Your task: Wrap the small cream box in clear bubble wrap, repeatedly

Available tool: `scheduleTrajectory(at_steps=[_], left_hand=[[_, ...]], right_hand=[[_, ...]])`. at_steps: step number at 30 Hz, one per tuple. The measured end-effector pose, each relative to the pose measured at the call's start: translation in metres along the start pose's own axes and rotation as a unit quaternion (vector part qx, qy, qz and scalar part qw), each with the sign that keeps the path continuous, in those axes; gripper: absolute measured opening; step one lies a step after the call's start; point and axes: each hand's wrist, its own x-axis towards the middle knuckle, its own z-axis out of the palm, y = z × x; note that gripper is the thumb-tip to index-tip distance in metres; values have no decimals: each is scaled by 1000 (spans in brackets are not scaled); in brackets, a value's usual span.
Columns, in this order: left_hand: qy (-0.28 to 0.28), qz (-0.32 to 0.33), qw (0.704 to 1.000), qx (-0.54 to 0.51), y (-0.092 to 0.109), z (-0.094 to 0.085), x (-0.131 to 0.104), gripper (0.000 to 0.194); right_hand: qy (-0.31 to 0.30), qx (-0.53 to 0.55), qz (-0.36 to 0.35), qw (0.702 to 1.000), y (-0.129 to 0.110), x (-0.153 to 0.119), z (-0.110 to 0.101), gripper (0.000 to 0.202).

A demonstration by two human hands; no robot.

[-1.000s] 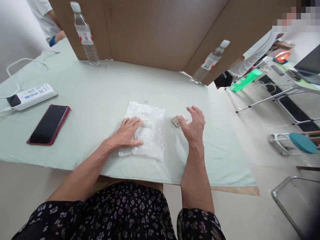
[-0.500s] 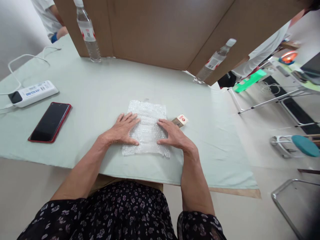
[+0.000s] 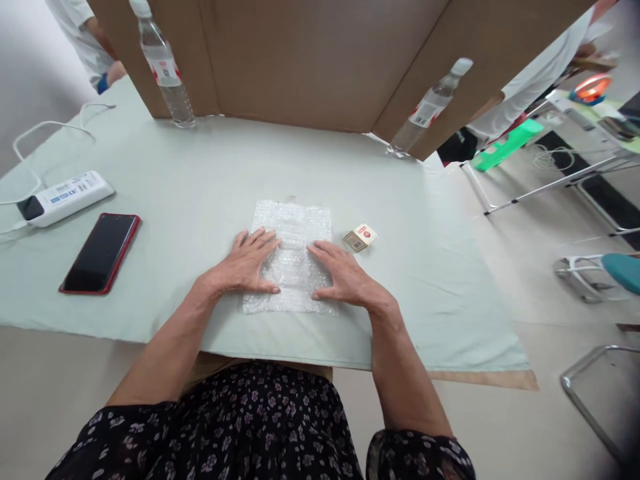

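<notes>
A sheet of clear bubble wrap (image 3: 293,230) lies spread on the pale green tablecloth (image 3: 280,157). My left hand (image 3: 246,262) rests flat on its left side, thumb stretched inward and fingers pointing away from me. On the right side my right hand (image 3: 343,272) lies with fingers extended and the thumb apart. Neither hand grips anything. Just beyond my right hand, a small cream-and-brown box (image 3: 361,237) sits on the cloth, apart from the bubble wrap.
A red-cased phone (image 3: 101,253) and a white power bank (image 3: 70,198) with a cable lie at the left. Two water bottles (image 3: 167,80) (image 3: 425,113) stand against a tall cardboard screen (image 3: 310,60) at the back. A teal stool (image 3: 623,272) stands on the floor at right.
My right hand has shifted slightly left and nearer to me on the bubble wrap, showing more of the small box. My left hand stays nearly in place. The camera view has turned a little.
</notes>
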Motion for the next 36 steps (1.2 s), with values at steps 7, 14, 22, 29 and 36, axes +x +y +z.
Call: scheduleTrajectory(at_steps=[7,14,22,29,36], left_hand=[[9,10,999,-38,-4,-3,-1,110],[55,6,996,-63,-5,-4,1,97],[17,5,999,-51,-9,-3,2,105],[12,2,999,-40,-9,-3,3,107],[0,-1,999,-39,-10,-3,3,106]], right_hand=[[89,-50,28,994,21,-60,-5,76],[274,26,186,943,54,-8,-25,82],[301,123,129,937,24,9,-19,61],[175,113,-65,976,-28,37,5,58],[149,96,-81,981,-24,44,22,60]])
